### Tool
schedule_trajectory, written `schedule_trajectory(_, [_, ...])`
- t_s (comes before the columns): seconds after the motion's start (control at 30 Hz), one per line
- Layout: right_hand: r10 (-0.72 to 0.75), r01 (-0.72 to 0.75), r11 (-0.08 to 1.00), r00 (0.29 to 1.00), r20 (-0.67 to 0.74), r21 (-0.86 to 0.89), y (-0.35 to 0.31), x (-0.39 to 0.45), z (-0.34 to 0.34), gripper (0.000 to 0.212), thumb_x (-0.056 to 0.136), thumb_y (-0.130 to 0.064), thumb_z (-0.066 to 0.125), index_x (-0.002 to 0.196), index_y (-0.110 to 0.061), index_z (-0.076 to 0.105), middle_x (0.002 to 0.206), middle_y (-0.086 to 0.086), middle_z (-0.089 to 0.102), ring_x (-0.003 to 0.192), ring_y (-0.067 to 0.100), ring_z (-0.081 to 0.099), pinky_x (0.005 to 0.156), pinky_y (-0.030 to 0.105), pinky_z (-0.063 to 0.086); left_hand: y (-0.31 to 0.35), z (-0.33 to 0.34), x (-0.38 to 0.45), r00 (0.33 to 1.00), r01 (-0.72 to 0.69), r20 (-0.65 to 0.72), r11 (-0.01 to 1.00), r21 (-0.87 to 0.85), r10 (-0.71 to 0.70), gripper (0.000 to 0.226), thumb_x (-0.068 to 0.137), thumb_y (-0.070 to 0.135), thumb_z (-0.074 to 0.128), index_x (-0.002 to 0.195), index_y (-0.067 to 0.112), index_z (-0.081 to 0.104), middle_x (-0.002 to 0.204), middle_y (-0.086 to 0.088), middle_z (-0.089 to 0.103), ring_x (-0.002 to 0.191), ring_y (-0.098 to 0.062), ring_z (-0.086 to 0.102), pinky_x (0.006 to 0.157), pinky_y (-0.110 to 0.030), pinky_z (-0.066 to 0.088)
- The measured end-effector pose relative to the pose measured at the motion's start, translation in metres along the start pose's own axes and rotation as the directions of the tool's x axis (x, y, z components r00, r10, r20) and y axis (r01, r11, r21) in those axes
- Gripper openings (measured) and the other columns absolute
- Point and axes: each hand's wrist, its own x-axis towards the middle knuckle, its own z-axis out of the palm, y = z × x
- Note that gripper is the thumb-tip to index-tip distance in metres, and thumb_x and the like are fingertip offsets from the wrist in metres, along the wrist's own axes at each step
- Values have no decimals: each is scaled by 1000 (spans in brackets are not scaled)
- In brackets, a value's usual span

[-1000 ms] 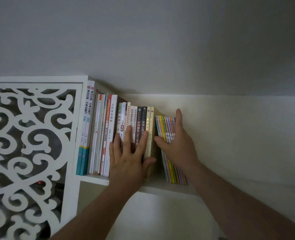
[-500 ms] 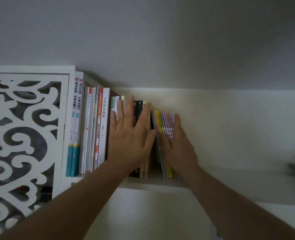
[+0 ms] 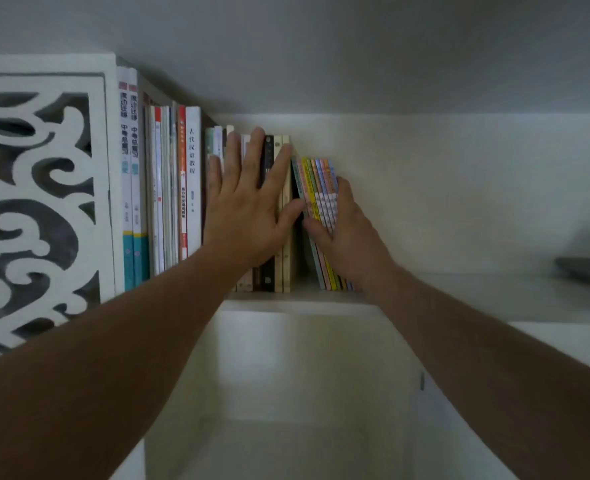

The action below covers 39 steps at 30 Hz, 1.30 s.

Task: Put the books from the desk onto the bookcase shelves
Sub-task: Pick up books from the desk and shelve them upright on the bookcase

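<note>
White shelving fills the head view, and we see one bookcase shelf [image 3: 477, 289] carrying a single row of upright books, with a carved white lattice panel [image 3: 40, 202] closing its left end. We count two tall white-and-teal books [image 3: 130, 188] against that panel, then a run of thin white and red spines [image 3: 172, 188] too tightly packed for us to number. Our left hand [image 3: 248, 216] lies flat on the mid-row spines, four fingers straight and spread, thumb out to the right, curled round nothing. Beside it stand one black spine [image 3: 268, 157] and two cream spines [image 3: 286, 237]. Just right of those, across a dark gap, a bundle of thin pastel books [image 3: 316, 188] leans left; we make out about seven spines. Our right hand [image 3: 345, 226] holds that bundle, thumb on its left face, fingers wrapped round its right side. One dark flat object [image 3: 588, 268], blurred, lies far right on the shelf.
</note>
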Motion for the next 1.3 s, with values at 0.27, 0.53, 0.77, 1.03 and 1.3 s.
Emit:
schedule_trajectory(0.27, [234, -45, 927, 844, 482, -371, -12, -55, -37, 109, 101, -63, 48, 154, -29, -41, 147, 16, 57, 103, 29, 69, 96, 49, 57, 35, -5, -110, 973, 40, 231, 990, -133, -8, 81, 101, 71, 26, 168, 27, 15, 174, -19, -5, 160, -45, -6, 127, -64, 7])
schedule_trajectory(0.53, [-136, 248, 821, 960, 244, -514, 36, -188, -88, 72, 91, -28, 66, 157, -14, 43, 163, 8, 41, 153, 30, 33, 126, 51, 22, 129, -13, -186, 992, 23, 120, 904, -427, 32, 79, 82, 37, 69, 152, 6, 51, 165, -24, 31, 158, -49, 7, 127, -62, 10])
schedule_trajectory(0.77, [42, 22, 963, 972, 232, -270, 123, -335, -165, 40, 94, -8, 62, 134, -7, 67, 149, 5, 60, 132, 15, 61, 104, 29, 53, 263, 3, -263, 958, 24, 221, 717, -696, 182, 38, 81, 21, 69, 118, 14, 76, 131, -15, 65, 142, -57, 39, 120, -62, 28])
schedule_trajectory(1.03, [789, -652, 604, 571, 226, -458, 311, -556, -254, 38, 99, -17, 63, 137, -15, 65, 146, 2, 54, 133, 20, 50, 108, 32, 43, 457, 55, -365, 754, 271, 535, 562, -782, 381, 34, 85, 22, 63, 118, 20, 73, 146, -12, 49, 136, -39, 46, 114, -45, 38])
schedule_trajectory(1.3, [952, -865, 149, -5, 306, -480, 417, -664, -262, 71, 97, -28, 65, 159, -18, 31, 161, 10, 27, 148, 36, 33, 111, 43, 43, 605, 123, -497, -70, 389, 785, 742, -546, 615, 81, 97, 46, 59, 166, 30, 19, 164, 0, -25, 162, -34, -4, 128, -45, 12])
